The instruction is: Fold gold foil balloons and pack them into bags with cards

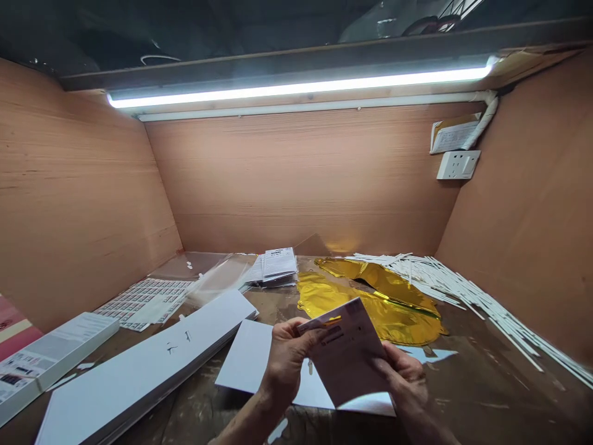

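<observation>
Both my hands hold up a small white printed card low in the middle of the view, tilted toward me. My left hand pinches its upper left edge with the fingers closed. My right hand grips its lower right edge from behind. A white sheet lies flat on the bench right under the card. Just behind the card lies a crumpled gold foil piece.
A long stack of white card lies at the left, with a white printed box beyond it. A label sheet, clear bags and folded leaflets sit at the back. White sticks are heaped along the right wall.
</observation>
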Demonstrator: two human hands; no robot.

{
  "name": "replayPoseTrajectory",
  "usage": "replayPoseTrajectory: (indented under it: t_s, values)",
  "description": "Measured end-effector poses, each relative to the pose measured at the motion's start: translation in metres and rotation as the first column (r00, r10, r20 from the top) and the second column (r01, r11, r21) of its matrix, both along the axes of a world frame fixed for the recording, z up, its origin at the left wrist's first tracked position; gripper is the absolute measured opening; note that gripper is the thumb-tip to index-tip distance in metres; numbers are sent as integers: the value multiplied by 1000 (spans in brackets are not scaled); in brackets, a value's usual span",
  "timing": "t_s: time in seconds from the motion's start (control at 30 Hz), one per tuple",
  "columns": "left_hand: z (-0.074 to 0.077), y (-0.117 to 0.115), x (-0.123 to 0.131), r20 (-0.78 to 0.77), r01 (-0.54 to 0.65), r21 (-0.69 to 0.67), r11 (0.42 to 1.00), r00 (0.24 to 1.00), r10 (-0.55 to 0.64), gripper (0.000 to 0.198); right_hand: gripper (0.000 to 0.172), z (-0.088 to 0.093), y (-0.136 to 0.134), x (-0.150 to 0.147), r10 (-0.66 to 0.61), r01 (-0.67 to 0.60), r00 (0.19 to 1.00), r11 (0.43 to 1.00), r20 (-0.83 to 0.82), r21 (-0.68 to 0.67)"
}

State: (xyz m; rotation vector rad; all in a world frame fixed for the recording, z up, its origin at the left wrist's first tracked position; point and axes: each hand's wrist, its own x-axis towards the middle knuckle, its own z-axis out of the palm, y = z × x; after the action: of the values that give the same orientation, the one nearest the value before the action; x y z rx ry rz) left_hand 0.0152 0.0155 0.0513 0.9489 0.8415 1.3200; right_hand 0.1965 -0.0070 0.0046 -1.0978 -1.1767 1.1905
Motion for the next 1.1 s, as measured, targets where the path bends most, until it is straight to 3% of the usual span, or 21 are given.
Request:
replayPoseTrajectory:
  t_s: [0.1,0.2,0.27,0.37,0.57,0.7,0.83,0.97,1.1]
  values:
    - [16,6,7,-173,131,124,984,979,-108,7,31,5,4,10,103,-101,994,993,-31,65]
    - [23,11,9,-414,212,214,953,904,-108,7,41,24,3,21,122,-121,992,988,-6,93]
    - [24,12,9,-483,234,244,941,871,-92,8,28,37,2,26,55,-63,996,990,71,123]
    - [23,9,9,-457,232,230,945,883,-106,7,16,46,0,28,-3,-33,981,983,195,180]
    - [15,-6,9,-315,297,154,942,919,-238,8,25,27,2,23,107,-140,969,980,221,140]
    - [-11,-12,8,-349,217,64,974,919,-182,8,26,-2,5,23,149,-186,951,976,272,116]
    - [-34,-11,5,-416,211,-9,977,888,-196,9,33,-26,9,26,91,-175,871,975,483,133]
    - [-32,-9,4,-424,222,70,973,889,-172,11,29,-21,11,28,57,-180,813,971,579,158]
    - [-30,-9,3,-389,219,170,961,911,-139,23,17,-7,8,28,50,-167,860,968,508,187]
